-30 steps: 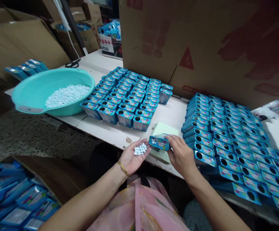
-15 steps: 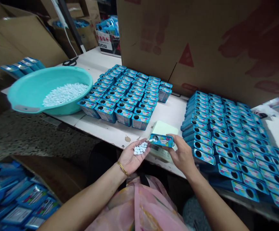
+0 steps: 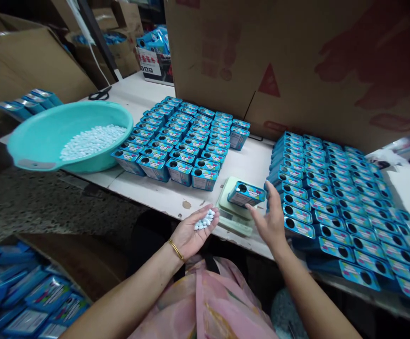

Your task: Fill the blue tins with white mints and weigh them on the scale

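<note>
1. Apparently the step in hand is weighing one blue tin (image 3: 250, 191), which sits on the pale green scale (image 3: 242, 227) just below and right of the frame's centre.
2. The right hand (image 3: 273, 223) is spread loosely around the tin's right end, thumb and fingers parted; whether any fingertip touches it, I cannot tell.
3. The left hand (image 3: 191, 235), lower centre, lies palm up and slightly cupped under a small heap of pale pellets (image 3: 205, 220). The two hands are apart.
4. As I judge it, the next move calls for the right hand well clear, so the scale's display reads true, with the left kept level.
5. A few pale pellets show at the hole in this tin's top; how full it is stays hidden.
6. At left, a turquoise basin (image 3: 37, 132) holds many more pellets, gathered toward its right side.
7. Tin rows at centre (image 3: 181, 168) and at right (image 3: 328, 214) show dark holes; their contents cannot be made out.
</note>
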The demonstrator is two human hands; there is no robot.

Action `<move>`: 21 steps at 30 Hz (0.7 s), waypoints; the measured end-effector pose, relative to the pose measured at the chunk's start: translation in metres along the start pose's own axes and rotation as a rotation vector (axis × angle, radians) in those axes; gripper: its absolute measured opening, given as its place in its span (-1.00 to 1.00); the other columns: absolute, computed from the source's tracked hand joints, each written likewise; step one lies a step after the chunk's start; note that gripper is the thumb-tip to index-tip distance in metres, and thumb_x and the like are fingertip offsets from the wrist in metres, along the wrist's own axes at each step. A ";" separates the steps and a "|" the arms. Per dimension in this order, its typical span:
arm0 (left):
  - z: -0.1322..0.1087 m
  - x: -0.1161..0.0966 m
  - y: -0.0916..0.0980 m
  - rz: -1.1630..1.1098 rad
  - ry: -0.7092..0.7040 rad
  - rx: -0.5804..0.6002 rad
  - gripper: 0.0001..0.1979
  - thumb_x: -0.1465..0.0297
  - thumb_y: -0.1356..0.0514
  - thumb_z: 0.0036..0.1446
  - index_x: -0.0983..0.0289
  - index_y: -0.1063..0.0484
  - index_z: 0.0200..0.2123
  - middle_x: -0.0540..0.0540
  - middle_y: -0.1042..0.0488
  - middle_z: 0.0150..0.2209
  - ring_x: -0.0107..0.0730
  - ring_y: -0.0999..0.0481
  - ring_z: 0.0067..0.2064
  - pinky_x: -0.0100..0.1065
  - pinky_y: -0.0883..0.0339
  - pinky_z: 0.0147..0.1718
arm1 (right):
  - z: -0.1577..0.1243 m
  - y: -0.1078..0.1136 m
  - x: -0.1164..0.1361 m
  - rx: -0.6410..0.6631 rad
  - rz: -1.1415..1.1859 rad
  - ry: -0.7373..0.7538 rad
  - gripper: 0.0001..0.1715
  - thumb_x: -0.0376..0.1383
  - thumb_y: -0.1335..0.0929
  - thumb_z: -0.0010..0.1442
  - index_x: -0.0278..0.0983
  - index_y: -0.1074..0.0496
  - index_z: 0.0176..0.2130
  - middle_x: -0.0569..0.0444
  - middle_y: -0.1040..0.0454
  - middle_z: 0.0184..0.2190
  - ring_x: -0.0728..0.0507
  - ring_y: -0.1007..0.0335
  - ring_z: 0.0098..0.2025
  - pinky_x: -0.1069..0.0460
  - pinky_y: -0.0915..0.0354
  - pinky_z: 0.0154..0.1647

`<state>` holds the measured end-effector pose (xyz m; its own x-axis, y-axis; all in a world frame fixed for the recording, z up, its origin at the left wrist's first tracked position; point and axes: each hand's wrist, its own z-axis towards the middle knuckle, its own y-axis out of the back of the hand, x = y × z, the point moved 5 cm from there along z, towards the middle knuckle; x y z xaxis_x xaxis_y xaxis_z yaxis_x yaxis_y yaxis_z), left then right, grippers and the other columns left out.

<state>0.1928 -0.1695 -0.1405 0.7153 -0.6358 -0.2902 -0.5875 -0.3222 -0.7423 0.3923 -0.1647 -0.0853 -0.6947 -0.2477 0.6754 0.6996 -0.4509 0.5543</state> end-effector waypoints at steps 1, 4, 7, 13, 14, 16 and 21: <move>-0.001 0.002 0.002 0.010 0.012 0.005 -0.72 0.60 -0.14 -0.05 0.45 -0.35 -0.18 0.27 -0.42 -0.20 -0.24 -0.41 -0.11 -0.34 -0.34 -0.15 | -0.005 0.002 0.015 -0.008 -0.090 0.084 -0.36 -0.28 -0.33 0.03 -0.24 -0.08 0.09 -0.08 -0.17 0.03 -0.22 -0.07 0.06 -0.18 -0.06 0.04; -0.006 0.012 0.012 0.043 0.047 0.027 -0.75 0.58 -0.12 -0.03 0.45 -0.37 -0.20 0.25 -0.42 -0.18 -0.28 -0.40 -0.11 -0.34 -0.31 -0.11 | -0.032 -0.018 0.056 0.265 -0.195 0.269 -0.55 -0.38 -0.25 0.11 -0.21 -0.18 0.03 -0.05 -0.26 -0.07 -0.18 -0.16 -0.05 -0.12 -0.14 -0.04; -0.013 0.022 0.029 0.102 0.075 0.008 -0.78 0.58 -0.12 -0.02 0.44 -0.39 -0.24 0.20 -0.43 -0.19 -0.35 -0.40 -0.12 -0.40 -0.31 -0.12 | -0.065 -0.050 0.075 0.607 -0.215 0.295 -0.65 -0.40 -0.18 0.16 -0.29 -0.23 -0.03 -0.06 -0.31 -0.20 -0.13 -0.21 -0.22 -0.06 -0.21 -0.21; -0.020 0.034 0.055 0.237 0.180 -0.088 -0.78 0.56 -0.16 -0.06 0.43 -0.41 -0.26 0.18 -0.45 -0.25 -0.40 -0.43 -0.21 -0.42 -0.35 -0.21 | -0.096 -0.062 0.075 0.695 -0.198 0.304 -0.75 -0.27 -0.17 0.18 -0.36 -0.32 -0.23 -0.06 -0.32 -0.34 -0.13 -0.17 -0.32 -0.05 -0.20 -0.32; -0.020 0.035 0.056 0.241 0.190 -0.092 -0.78 0.55 -0.17 -0.06 0.44 -0.41 -0.26 0.17 -0.45 -0.28 -0.41 -0.44 -0.24 -0.43 -0.35 -0.23 | -0.096 -0.059 0.075 0.682 -0.169 0.313 -0.75 -0.28 -0.16 0.18 -0.36 -0.32 -0.25 -0.05 -0.33 -0.35 -0.12 -0.18 -0.33 -0.04 -0.21 -0.32; -0.020 0.036 0.056 0.236 0.208 -0.085 -0.78 0.55 -0.17 -0.06 0.44 -0.40 -0.26 0.18 -0.46 -0.30 -0.39 -0.44 -0.24 -0.41 -0.35 -0.23 | -0.092 -0.048 0.073 0.631 -0.080 0.311 -0.77 -0.34 -0.15 0.18 -0.34 -0.33 -0.25 -0.04 -0.34 -0.35 -0.10 -0.20 -0.31 -0.02 -0.22 -0.30; -0.019 0.038 0.053 0.204 0.236 -0.062 -0.72 0.52 -0.16 -0.04 0.47 -0.35 -0.19 0.32 -0.41 -0.15 -0.22 -0.41 -0.12 -0.30 -0.30 -0.11 | -0.047 0.006 0.060 0.336 0.023 0.166 -0.79 -0.41 -0.22 0.11 -0.26 -0.34 -0.21 0.00 -0.36 -0.29 -0.07 -0.27 -0.22 0.01 -0.25 -0.21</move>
<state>0.1811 -0.2240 -0.1795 0.4772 -0.8345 -0.2756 -0.7368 -0.2090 -0.6430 0.3468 -0.2227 -0.0647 -0.6762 -0.4030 0.6167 0.7122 -0.1435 0.6872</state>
